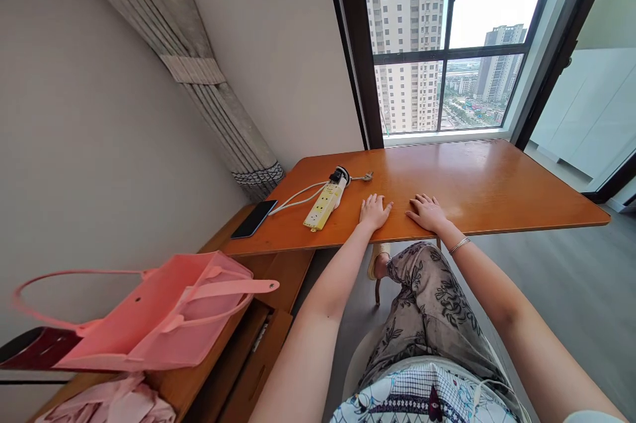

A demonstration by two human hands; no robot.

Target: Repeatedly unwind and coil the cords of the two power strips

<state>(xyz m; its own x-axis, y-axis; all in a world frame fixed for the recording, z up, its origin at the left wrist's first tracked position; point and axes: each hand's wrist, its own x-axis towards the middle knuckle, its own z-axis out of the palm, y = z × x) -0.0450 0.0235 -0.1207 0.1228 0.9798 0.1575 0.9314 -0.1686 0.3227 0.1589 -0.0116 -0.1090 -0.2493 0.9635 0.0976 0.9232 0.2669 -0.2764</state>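
My left hand (pixel 374 212) lies palm down on the brown wooden table (pixel 477 178), close to its near edge, with the fingers stretched forward. To its right, my right hand (pixel 427 213) rests on the same tabletop with its fingers spread. Neither hand holds anything. Nearest to the left hand is a yellow and white power strip (pixel 325 204), lying slanted on the table. A dark plug or adapter (pixel 340 176) sits at its far end, and a white cable (pixel 301 197) runs off to the left. Beside the cable is a black smartphone (pixel 254 219).
A pink tote bag (pixel 163 317) stands on a lower wooden cabinet (pixel 293 270) at the left. Pink cloth (pixel 112 403) lies in front of it. Behind the table are a window (pixel 447 55) and a tied grey curtain (pixel 218 98). My legs are under the table's near edge.
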